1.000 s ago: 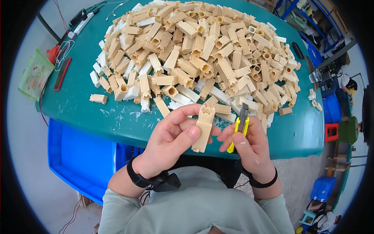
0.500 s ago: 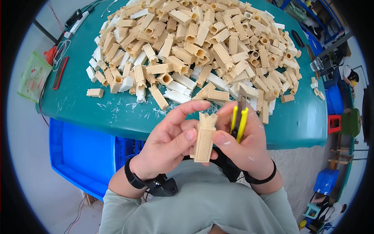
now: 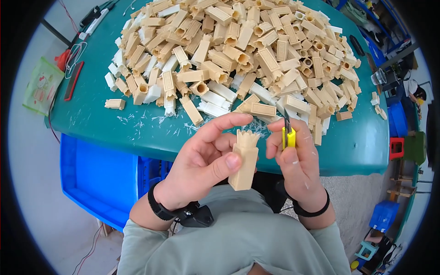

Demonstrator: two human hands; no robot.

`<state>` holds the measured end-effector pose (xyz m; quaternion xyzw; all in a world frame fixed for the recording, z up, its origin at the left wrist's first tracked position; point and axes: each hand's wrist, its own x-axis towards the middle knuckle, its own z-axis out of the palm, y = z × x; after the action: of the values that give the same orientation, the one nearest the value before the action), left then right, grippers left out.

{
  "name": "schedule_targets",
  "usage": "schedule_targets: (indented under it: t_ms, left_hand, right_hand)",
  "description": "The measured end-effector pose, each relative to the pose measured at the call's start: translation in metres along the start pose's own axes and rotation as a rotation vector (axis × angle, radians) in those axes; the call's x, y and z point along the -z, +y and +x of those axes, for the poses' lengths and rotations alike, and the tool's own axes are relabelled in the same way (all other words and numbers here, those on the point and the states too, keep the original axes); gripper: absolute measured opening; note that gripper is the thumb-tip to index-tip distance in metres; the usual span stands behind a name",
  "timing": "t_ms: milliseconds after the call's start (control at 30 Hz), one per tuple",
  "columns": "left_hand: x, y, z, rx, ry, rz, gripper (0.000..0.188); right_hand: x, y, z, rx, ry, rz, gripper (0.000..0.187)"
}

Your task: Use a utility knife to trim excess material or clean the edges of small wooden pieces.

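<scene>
A beige plastic piece [image 3: 245,165], square-sided with a jagged crown-like top, stands nearly upright between the thumb and fingers of my left hand [image 3: 201,160]. Its plain side faces me. Just to its right, apart from it, my right hand [image 3: 300,160] grips a yellow utility knife [image 3: 288,137] with the blade pointing up and away. Beyond both hands, a large heap of similar beige pieces [image 3: 220,59] covers much of the table, with white pieces [image 3: 213,109] mixed in along its near edge.
The heap lies on a green table [image 3: 96,123] with white shavings [image 3: 158,123] near its front. A blue tray [image 3: 98,174] sits below the table edge at left. A red-and-black bar [image 3: 74,81] and a green-edged bag [image 3: 42,87] are at far left.
My right hand has moved off the beige piece to the right, taking the utility knife along. The left hand keeps the piece, now turned from its patterned side to a plain side.
</scene>
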<state>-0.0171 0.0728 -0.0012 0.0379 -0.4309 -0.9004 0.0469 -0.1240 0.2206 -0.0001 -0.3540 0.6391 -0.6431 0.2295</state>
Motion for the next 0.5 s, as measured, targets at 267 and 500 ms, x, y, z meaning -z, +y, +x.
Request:
schedule_targets:
  t_ms: [267,500]
  left_hand:
    - [0.0044,-0.0016,0.0011,-0.003,-0.109,-0.077,0.039]
    - [0.0067,-0.0045,0.0009,-0.056,-0.011,0.062,0.036]
  right_hand:
    - [0.0010,0.0019,-0.0005,-0.033,-0.059,-0.071,0.039]
    - [-0.0036,-0.0019,0.0030,0.002,-0.057,-0.173,0.042]
